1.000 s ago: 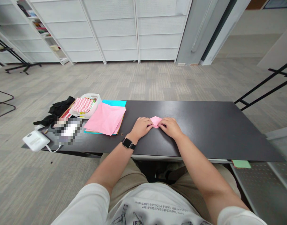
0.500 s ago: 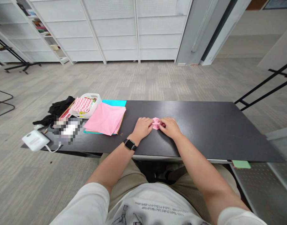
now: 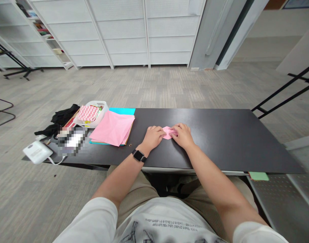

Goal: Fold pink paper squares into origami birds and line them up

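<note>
A small piece of folded pink paper [image 3: 166, 133] lies on the dark table between my two hands. My left hand [image 3: 153, 137], below a wrist with a black watch [image 3: 139, 155], has its fingers closed on the paper's left edge. From the right, my right hand [image 3: 183, 135] pinches the paper's other side with thumb and fingers. The paper shows creases and angled edges, while its outer ends are partly hidden under my fingers.
Left of my hands lies a stack of coloured paper [image 3: 112, 128], pink on top. Beyond it stand a white basket [image 3: 103, 116] with a pink-and-white zigzag item, black cloth [image 3: 65, 114] and a white device [image 3: 38, 152] with a cable. Green paper [image 3: 258, 176] sits below the table's front right edge.
My right hand has shifted slightly and its fingers lie flatter over the paper's right side. More of the pink paper's middle shows. My left hand keeps nearly the same place.
</note>
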A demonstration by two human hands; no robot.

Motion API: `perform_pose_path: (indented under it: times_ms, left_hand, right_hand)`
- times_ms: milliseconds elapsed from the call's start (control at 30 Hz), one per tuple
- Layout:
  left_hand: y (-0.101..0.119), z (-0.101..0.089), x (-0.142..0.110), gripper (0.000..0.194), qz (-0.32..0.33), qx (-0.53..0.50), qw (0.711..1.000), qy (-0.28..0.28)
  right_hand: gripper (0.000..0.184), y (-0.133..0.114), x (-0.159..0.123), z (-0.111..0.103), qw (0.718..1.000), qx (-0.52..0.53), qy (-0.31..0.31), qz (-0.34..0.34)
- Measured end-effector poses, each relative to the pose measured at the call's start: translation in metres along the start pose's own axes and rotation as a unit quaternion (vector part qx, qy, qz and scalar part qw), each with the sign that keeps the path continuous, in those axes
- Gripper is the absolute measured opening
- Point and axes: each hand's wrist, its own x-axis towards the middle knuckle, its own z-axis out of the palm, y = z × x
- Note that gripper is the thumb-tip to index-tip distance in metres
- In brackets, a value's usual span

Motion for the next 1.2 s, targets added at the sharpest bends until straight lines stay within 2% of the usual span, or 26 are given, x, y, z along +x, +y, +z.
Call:
perform_pose_path:
  times_ms: [100,233,333,433,500,767,1000,1067,1133,1200]
  left_hand:
    - [-0.005,0.002,-0.002,0.029,0.006,-0.004,1.0,0.003]
    - [-0.008,0.002,-0.005,0.036,0.018,-0.001,1.0,0.013]
    - [-0.003,0.001,-0.006,0.039,0.049,0.0,0.999,0.023]
    - [0.004,-0.001,-0.007,0.034,0.098,-0.014,0.995,0.012]
    - [0.008,-0.003,-0.007,0.031,0.106,-0.015,0.994,0.01]
    - [0.013,-0.006,-0.007,0.029,0.063,0.035,0.997,0.029]
    - [0.01,-0.004,-0.005,0.028,0.01,0.058,0.997,0.049]
    - [0.009,-0.003,-0.006,0.028,0.002,0.064,0.997,0.051]
    - [0.009,-0.001,-0.006,0.028,0.0,0.064,0.997,0.046]
    - [0.008,0.001,-0.006,0.027,0.003,0.055,0.998,0.04]
  right_hand:
    - [0.022,0.006,-0.002,-0.004,1.0,0.007,-0.003,0.008]
    - [0.022,0.008,-0.002,-0.005,0.998,0.024,-0.015,-0.05]
    - [0.023,0.005,-0.002,-0.004,0.997,0.016,-0.027,-0.076]
    - [0.022,0.002,-0.002,-0.004,0.997,0.004,-0.027,-0.072]
    - [0.023,0.001,-0.002,-0.005,0.997,0.002,-0.026,-0.068]
    - [0.035,-0.005,-0.004,-0.013,0.995,0.001,-0.046,-0.093]
    - [0.04,-0.009,-0.004,-0.008,0.987,0.048,-0.06,-0.142]
    - [0.044,-0.002,-0.002,-0.006,0.989,0.073,-0.03,-0.128]
    - [0.049,0.008,0.001,-0.005,0.993,0.083,0.008,-0.08]
    - [0.054,0.017,0.003,-0.003,0.996,0.074,0.013,-0.041]
